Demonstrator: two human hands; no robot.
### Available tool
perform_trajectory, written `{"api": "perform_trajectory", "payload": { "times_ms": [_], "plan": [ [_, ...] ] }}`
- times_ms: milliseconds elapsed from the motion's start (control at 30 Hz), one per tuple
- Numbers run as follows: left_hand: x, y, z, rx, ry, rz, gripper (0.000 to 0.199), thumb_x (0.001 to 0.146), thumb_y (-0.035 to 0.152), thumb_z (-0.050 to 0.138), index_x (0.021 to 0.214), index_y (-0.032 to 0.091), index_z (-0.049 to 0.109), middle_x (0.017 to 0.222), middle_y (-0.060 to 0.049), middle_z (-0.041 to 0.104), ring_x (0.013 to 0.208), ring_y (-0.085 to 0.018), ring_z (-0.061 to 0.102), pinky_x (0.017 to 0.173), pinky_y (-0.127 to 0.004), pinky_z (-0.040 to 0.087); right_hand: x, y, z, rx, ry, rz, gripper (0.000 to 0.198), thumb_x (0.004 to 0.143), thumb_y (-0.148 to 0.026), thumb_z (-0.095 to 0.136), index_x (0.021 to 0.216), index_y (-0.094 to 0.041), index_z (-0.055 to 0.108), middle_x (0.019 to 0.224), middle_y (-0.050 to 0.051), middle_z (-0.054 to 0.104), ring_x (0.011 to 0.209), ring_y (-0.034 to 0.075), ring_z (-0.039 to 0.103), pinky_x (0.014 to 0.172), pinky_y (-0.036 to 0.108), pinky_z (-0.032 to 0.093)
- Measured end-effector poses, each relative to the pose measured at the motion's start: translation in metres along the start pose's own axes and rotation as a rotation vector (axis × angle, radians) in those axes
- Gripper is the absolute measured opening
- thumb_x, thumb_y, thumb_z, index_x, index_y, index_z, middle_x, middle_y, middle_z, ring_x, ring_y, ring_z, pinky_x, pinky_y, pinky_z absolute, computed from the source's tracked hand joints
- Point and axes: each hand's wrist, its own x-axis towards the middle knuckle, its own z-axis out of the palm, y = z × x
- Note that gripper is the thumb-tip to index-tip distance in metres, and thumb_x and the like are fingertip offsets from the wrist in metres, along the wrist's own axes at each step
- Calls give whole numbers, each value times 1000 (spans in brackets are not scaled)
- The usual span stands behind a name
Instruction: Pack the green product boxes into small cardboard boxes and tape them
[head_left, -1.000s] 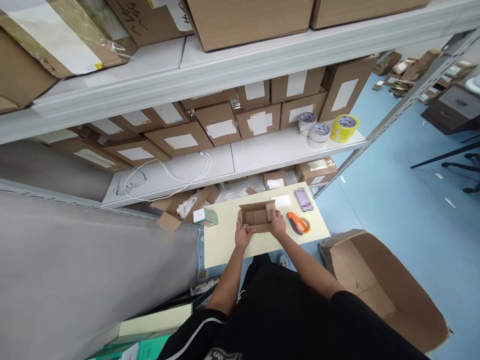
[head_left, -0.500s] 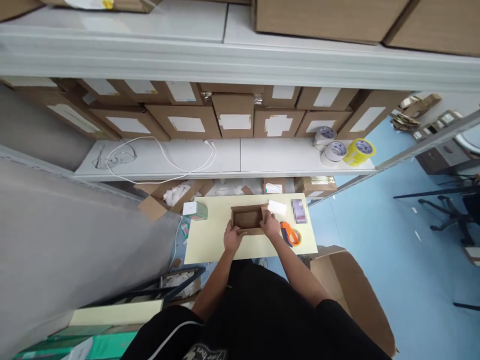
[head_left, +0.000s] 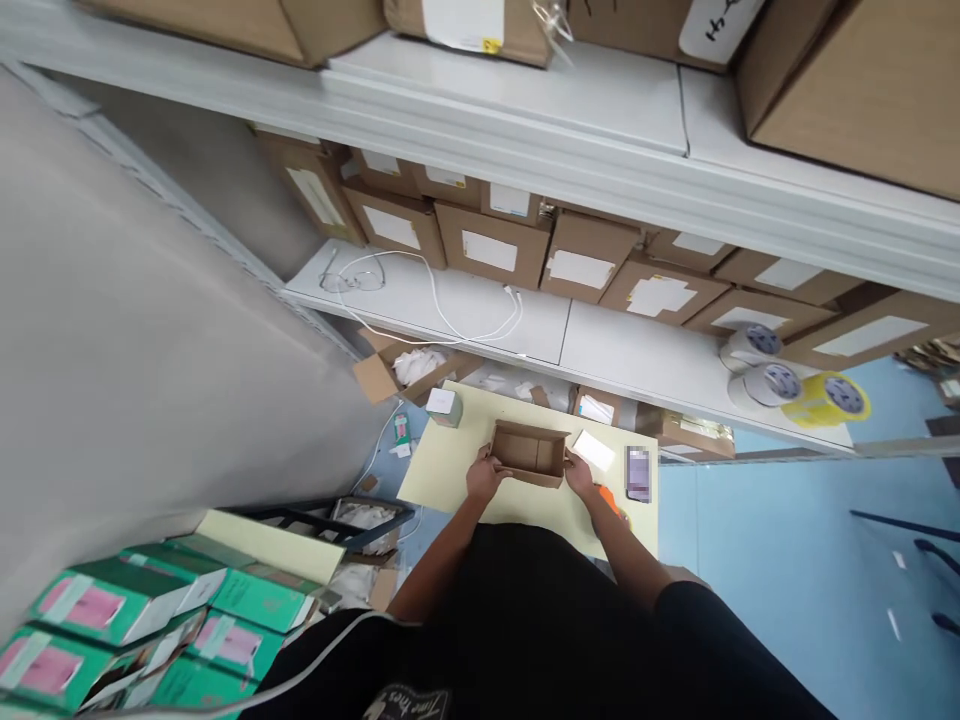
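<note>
Between my hands is a small open cardboard box (head_left: 538,478) on the pale yellow table (head_left: 439,470), its inside facing up with nothing visible in it. My left hand (head_left: 484,474) grips the box's near left corner, thumb along the front wall. At the right end wall, my right hand (head_left: 578,474) holds the box, fingers against its side. An orange tape dispenser (head_left: 606,495) lies beside my right wrist, partly hidden by the forearm. A white card or slip (head_left: 594,450) rests just beyond my right hand, and a phone-like item with a blurred screen (head_left: 638,474) lies farther right.
A small green-and-white box (head_left: 445,407) stands at the table's back left. Above is a shelf (head_left: 622,350) with a white cable (head_left: 435,290), glasses (head_left: 352,280), tape rolls (head_left: 765,385) and labelled cartons (head_left: 491,250). Green boxes (head_left: 247,600) are stacked at lower left.
My view has turned toward the left, bringing the green boxes into sight. My right hand has shifted from the box's right flap to its right end wall; the left still holds its corner.
</note>
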Motion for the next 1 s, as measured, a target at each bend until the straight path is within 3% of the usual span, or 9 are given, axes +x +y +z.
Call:
{"api": "perform_trajectory", "payload": {
  "times_ms": [167, 233, 300, 433, 500, 567, 833, 1000],
  "plan": [
    [-4, 1, -3, -55, -18, -8, 20, 76, 34, 91, 88, 24, 78, 148, -7, 59, 114, -28, 70, 101, -38, 55, 7, -13, -2, -75, -84, 19, 38, 88, -37, 50, 111, -19, 75, 113, 14, 77, 112, 33, 71, 101, 49, 53],
    [-8, 1, -4, -110, -2, 21, 19, 74, 26, 91, 89, 24, 79, 148, -6, 59, 120, -29, 68, 105, -40, 53, 5, -17, -1, -87, -81, 7, 42, 87, -35, 53, 120, -20, 72, 114, 13, 77, 112, 34, 71, 100, 49, 53],
    [-15, 1, -4, -160, 38, 61, 18, 75, 20, 88, 90, 25, 79, 147, -6, 60, 125, -29, 66, 108, -41, 52, -1, -18, 3, -58, -49, -57, 56, 86, -35, 54, 139, -22, 62, 126, 13, 73, 124, 33, 67, 106, 49, 51],
    [-38, 2, -1, -166, 180, 109, 15, 79, 20, 85, 92, 25, 79, 148, -8, 59, 139, -33, 56, 115, -45, 49, -24, -14, 11, -30, 79, -217, 81, 82, -32, 60, 159, -19, 39, 161, 14, 45, 156, 34, 34, 125, 54, 33],
    [-55, 2, 3, -131, 244, 109, 13, 81, 23, 83, 93, 24, 78, 150, -10, 56, 144, -34, 50, 117, -47, 46, -40, -10, 12, -31, 115, -274, 82, 82, -30, 60, 160, -18, 38, 168, 14, 35, 161, 37, 17, 129, 58, 23],
    [-75, 2, 7, -88, 279, 100, 11, 83, 26, 81, 93, 23, 78, 151, -10, 54, 143, -35, 50, 118, -49, 45, -56, -7, 11, -31, 111, -332, 79, 85, -30, 59, 160, -18, 39, 170, 13, 33, 163, 38, 9, 130, 62, 18],
    [-170, -16, 16, -25, 407, 23, 9, 87, 31, 78, 91, 24, 74, 135, -12, 61, 141, -35, 50, 113, -49, 48, -114, 2, 1, -50, -31, -499, 67, 95, -35, 50, 160, -18, 41, 169, 13, 35, 161, 36, 18, 130, 61, 20],
    [-223, -36, 2, -16, 547, -63, 10, 91, 35, 74, 91, 25, 72, 120, -12, 63, 136, -33, 54, 108, -45, 52, -132, -23, 5, -137, -111, -667, 65, 95, -36, 52, 158, -22, 46, 166, 10, 40, 159, 36, 23, 129, 61, 26]
  ]
}}
